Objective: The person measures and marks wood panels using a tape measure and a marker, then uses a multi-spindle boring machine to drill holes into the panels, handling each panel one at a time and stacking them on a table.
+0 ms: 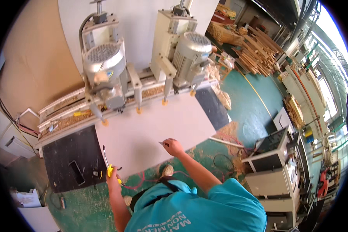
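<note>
Woodworking workshop indicated by twin-motor drilling machine (143, 69), stacked timber (259, 50), sawdust scattered on green floor (251, 104).

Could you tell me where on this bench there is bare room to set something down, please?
The white panel is bare across its middle, between the yellow-tipped clamp feet and the right hand. The black bench top has room behind the dark rectangular object. It is crowded along the sawdust-filled rails and near the left hand with its yellow-handled tool.
</note>
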Tool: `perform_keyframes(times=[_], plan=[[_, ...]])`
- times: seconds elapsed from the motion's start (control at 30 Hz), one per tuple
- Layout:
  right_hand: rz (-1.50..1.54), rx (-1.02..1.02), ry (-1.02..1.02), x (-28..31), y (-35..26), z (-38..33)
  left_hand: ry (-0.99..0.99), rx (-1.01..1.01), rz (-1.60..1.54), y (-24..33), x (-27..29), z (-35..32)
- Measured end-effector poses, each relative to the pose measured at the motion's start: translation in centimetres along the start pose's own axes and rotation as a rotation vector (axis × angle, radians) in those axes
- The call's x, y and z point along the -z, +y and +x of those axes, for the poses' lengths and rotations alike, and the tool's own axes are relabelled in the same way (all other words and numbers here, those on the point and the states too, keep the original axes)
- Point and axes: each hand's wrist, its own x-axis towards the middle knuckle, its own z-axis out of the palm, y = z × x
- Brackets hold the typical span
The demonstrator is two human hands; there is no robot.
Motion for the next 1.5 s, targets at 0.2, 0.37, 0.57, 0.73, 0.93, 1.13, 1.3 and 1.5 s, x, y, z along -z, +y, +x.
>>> perform_keyframes(times=[0.2, 0.37, 0.57, 0.73, 0.93, 1.13, 1.3, 1.5], plan=[[-0.057, 0.602, 0.667, 21.3, -9.2, 14.2, -0.154, -0.023, -0.229, 3.2, -11.3, -3.6], [-0.611, 0.655, 1.124, 35.6, -11.0, 26.8, -0.117, 0.081, -0.26, 5.4, -15.5, -4.2], [-0.672, 0.721, 1.007, 32.7, -12.5, 23.9, -0.505, -0.012, -0.61, 8.9, -19.2, -4.2], [-0.034, 0.718, 0.032, 12.4, -9.0, 6.4, -0.999, 0.039, -0.548, 10.6, -19.6, -5.5], [0.075, -0.031, -0.809, 6.2, -11.7, -2.1, -0.712, -0.67, 1.018, 9.5, -6.6, 3.3], [-0.166, -0.873, -0.088, 18.6, -2.7, -6.5, 0.182, -0.449, 1.495, 6.4, 5.6, 7.7], [0.05, -0.878, -0.152, 20.3, -4.4, -10.1, 0.039, -0.47, 1.26, 3.0, 7.3, 14.1], [-0.411, -0.435, -0.483, 7.3, -8.3, -0.3, 0.587, -0.509, 1.345, 3.6, 2.4, 11.3]])
